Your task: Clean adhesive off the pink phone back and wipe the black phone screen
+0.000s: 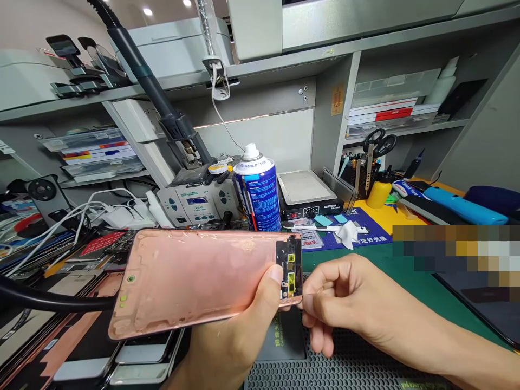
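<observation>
A pink phone panel [199, 281] is held aslant above a green-topped desk [382, 255], its dark end strip [290, 269] exposed at the right. The panel is gripped near that end by the left hand [239, 336], with the thumb laid across the face and the other fingers tucked beneath. At the lower corner by the strip, the fingers of the right hand [349, 298] are drawn narrow (whether the edge or some small part is pinched there cannot be told). Close work at this corner appears to be the step in hand. By the look of it, a steady left grip and a light touch from the right are called for, lest the strip be scraped. A perforated mat [349, 365] is spread below; a blue spray can [262, 197] is seen behind.
</observation>
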`<state>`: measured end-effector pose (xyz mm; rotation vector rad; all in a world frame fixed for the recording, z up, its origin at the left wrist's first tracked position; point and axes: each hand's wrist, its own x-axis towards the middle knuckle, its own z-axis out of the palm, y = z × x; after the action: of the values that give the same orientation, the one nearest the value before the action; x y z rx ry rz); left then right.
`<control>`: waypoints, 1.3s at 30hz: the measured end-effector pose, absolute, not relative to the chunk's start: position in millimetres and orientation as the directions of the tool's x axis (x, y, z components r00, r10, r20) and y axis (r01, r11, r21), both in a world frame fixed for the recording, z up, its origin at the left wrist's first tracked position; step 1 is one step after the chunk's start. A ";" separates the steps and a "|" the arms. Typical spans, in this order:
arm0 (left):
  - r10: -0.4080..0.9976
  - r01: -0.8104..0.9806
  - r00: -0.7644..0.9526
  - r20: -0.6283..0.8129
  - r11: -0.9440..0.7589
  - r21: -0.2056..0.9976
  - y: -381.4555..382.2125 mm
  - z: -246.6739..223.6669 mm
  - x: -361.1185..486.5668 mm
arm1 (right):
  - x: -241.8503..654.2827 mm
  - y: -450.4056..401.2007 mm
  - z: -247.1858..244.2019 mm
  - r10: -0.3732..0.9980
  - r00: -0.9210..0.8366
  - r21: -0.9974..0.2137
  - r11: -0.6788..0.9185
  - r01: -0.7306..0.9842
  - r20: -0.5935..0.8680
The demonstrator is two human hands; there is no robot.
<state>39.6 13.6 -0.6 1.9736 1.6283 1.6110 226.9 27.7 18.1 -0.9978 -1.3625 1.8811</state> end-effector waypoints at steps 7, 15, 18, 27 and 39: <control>0.804 0.533 -0.208 0.557 -0.384 0.754 12.7 6.6 42.9 | 230.8 27.3 16.0 0.793 -0.574 -0.952 -0.297 -0.073 -0.203; 0.864 0.502 -0.309 0.398 -0.207 0.840 7.9 13.1 48.9 | 231.6 27.2 18.1 0.772 -0.598 -0.944 -0.322 -0.071 -0.218; 0.894 0.468 -0.300 0.332 -0.166 0.868 6.8 17.8 49.8 | 231.3 26.6 20.4 0.761 -0.610 -0.944 -0.324 -0.060 -0.222; 0.865 0.538 -0.271 0.423 -0.229 0.811 9.0 5.5 46.9 | 228.6 28.0 20.5 0.781 -0.576 -0.946 -0.323 -0.039 -0.243; 0.831 0.596 -0.215 0.513 -0.305 0.743 10.7 -0.4 44.5 | 229.0 26.0 16.1 0.801 -0.555 -0.959 -0.284 -0.024 -0.223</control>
<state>44.5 10.7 -0.4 1.8086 1.6981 1.5312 229.0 26.0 16.1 -0.9910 -1.3953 1.8929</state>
